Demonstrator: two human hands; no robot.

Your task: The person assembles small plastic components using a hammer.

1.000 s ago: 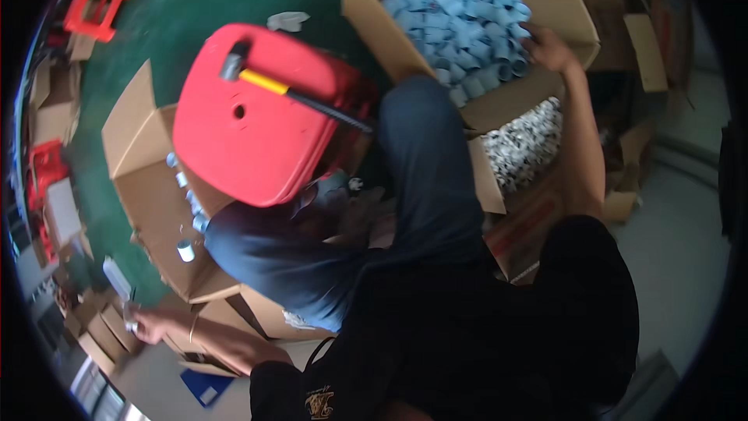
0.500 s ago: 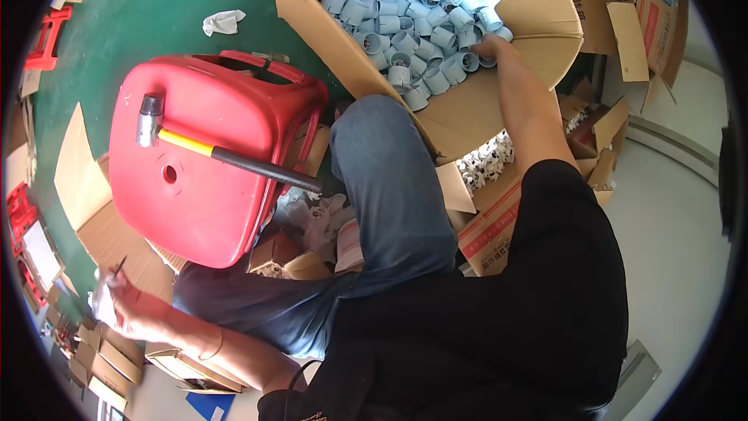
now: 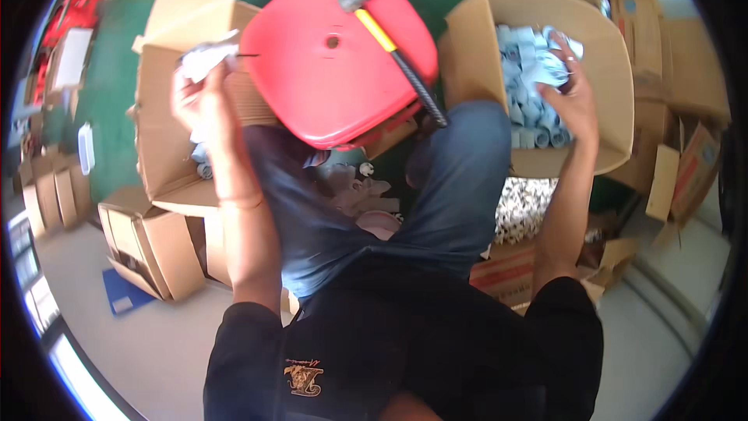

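Over on the right, the person's right hand (image 3: 573, 90) is down in the open cardboard box (image 3: 604, 39) full of pale blue tube-shaped pieces (image 3: 526, 105), its fingers curled around a small bunch of them near the far right side of the heap. To my eye this is the picking-up step: a handful gathered and about to be lifted clear of the box wall. On the left, the left hand (image 3: 195, 90) is raised over the other open carton (image 3: 167, 121), fingers closed on something crumpled and pale (image 3: 204, 58); motion blur keeps me from saying just what it is. Between the two boxes stands a red plastic stool (image 3: 327, 58) with a yellow-handled hammer (image 3: 389, 39) lying across its seat, untouched. I judge the next move needs a firm enough pinch that no piece slips out while the handful crosses above the knees.
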